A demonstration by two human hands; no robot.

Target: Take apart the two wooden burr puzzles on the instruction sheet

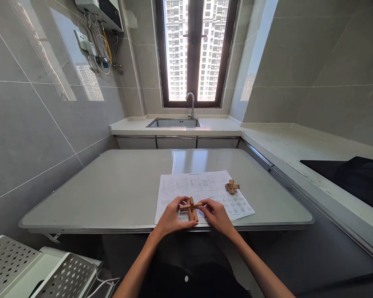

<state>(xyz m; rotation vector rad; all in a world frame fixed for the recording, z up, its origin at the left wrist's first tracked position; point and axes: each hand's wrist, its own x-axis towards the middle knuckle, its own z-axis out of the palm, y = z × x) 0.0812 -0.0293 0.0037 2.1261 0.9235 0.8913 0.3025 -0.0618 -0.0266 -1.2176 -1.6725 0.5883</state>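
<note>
Both my hands hold a small wooden cross-shaped puzzle piece [191,208] over the near edge of a printed sheet of paper [202,186]. My left hand [170,217] pinches its left side, fingers curled. My right hand [216,215] grips the right end of its crossbar. A second wooden interlocking puzzle [232,186] lies alone on the sheet's right part, apart from both hands.
The sheet lies on a grey folding table [112,186]. Behind are a counter with a sink [174,123] and tap [191,103] under a window. A black hob [354,178] sits on the right counter. White perforated shelves [34,269] stand at lower left.
</note>
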